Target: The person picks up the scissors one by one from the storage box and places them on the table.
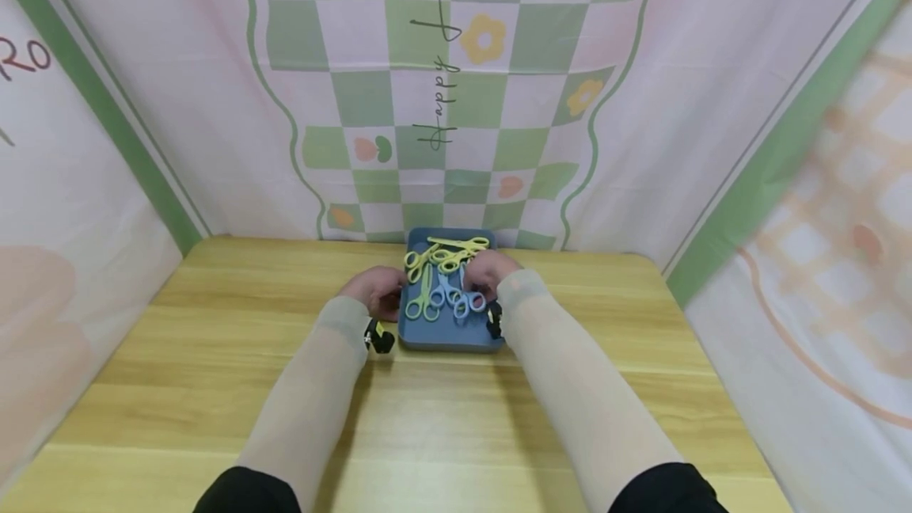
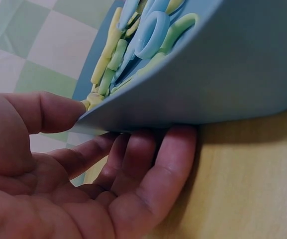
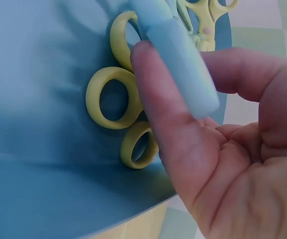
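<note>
While my left hand point(image 1: 376, 290) grips tray point(image 1: 449, 332) edge, likely steadying it, right hand point(image 1: 489, 272) pinches blue scissors point(image 3: 183, 67); apparently by blade end.

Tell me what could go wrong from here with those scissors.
The blue scissors sit between thumb and finger of the right hand, near one end, so they might swivel or slip.

Yellow scissors crowd close by in the tray, so a lift could perhaps snag one.

The left hand grips the tray's side; an uneven pull might tilt it and slide the pile.
</note>
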`<state>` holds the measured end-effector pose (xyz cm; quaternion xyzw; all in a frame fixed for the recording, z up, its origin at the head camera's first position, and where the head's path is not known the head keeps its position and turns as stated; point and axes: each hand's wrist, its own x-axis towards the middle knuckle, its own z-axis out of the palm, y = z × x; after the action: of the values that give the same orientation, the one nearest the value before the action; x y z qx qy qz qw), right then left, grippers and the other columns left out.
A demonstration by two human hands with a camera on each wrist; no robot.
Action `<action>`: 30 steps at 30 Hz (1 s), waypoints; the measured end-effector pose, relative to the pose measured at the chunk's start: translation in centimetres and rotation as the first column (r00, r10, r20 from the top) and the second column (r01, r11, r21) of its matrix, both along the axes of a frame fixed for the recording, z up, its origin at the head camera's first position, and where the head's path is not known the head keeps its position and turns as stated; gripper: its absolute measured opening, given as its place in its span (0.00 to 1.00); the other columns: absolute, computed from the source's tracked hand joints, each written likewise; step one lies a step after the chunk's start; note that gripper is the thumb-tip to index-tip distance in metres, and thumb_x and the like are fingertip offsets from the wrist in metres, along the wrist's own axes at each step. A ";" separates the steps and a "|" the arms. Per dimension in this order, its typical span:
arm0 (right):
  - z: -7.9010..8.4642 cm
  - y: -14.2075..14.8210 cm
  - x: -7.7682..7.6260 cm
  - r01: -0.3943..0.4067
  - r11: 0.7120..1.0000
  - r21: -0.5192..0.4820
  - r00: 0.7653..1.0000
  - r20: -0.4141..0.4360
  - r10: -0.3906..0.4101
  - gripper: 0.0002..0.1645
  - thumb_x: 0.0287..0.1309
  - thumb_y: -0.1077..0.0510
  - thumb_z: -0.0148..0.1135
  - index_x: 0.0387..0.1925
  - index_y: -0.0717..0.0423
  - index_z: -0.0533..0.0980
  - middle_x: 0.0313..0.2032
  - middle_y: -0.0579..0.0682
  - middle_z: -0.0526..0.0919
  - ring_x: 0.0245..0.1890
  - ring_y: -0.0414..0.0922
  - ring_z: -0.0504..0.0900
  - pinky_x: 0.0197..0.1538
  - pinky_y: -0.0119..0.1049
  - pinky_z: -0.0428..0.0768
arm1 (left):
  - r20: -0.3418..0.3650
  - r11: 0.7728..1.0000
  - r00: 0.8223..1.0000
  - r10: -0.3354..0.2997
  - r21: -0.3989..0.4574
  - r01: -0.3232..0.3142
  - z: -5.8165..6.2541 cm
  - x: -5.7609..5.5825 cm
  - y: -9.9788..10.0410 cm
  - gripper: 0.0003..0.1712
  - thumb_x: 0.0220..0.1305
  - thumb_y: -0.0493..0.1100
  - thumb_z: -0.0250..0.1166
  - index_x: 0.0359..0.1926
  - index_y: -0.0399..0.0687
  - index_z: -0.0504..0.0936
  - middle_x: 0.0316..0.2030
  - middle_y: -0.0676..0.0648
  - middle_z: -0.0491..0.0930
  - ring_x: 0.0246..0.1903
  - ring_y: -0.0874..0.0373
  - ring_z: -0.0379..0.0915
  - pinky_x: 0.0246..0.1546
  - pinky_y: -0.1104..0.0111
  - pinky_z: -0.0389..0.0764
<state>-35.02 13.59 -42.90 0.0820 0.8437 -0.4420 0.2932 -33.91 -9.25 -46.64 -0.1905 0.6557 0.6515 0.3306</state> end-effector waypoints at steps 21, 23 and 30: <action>0.0 0.6 -0.8 0.179 0.974 -0.141 0.982 0.092 -0.167 0.09 0.53 0.73 0.54 0.36 0.63 0.70 0.27 0.55 0.74 0.21 0.48 0.77 0.26 0.38 0.83 | 0.011 0.997 1.000 -0.008 0.078 0.007 0.3 0.1 -0.4 0.20 0.68 0.35 0.56 0.59 0.33 0.75 0.53 0.38 0.79 0.46 0.50 0.79 0.50 0.57 0.81; 0.1 0.9 -0.9 0.171 0.974 -0.146 0.983 0.094 -0.158 0.08 0.55 0.72 0.54 0.38 0.64 0.70 0.28 0.55 0.74 0.22 0.48 0.77 0.28 0.39 0.83 | 0.016 0.995 1.000 -0.007 0.095 0.006 0.3 0.0 -0.5 0.20 0.68 0.35 0.57 0.59 0.33 0.75 0.52 0.38 0.79 0.45 0.50 0.78 0.51 0.56 0.80; 0.5 2.0 -0.8 0.143 0.975 -0.170 0.987 0.098 -0.127 0.06 0.58 0.73 0.55 0.38 0.66 0.71 0.28 0.56 0.77 0.22 0.47 0.78 0.29 0.37 0.84 | 0.034 0.992 0.999 0.008 0.125 -0.012 0.0 -0.1 -0.7 0.19 0.70 0.34 0.56 0.60 0.34 0.74 0.53 0.39 0.79 0.48 0.49 0.77 0.51 0.56 0.81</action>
<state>-35.81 15.59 -42.45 0.1319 0.7802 -0.5301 0.3047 -34.02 -10.00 -46.69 -0.1836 0.6070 0.6897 0.3495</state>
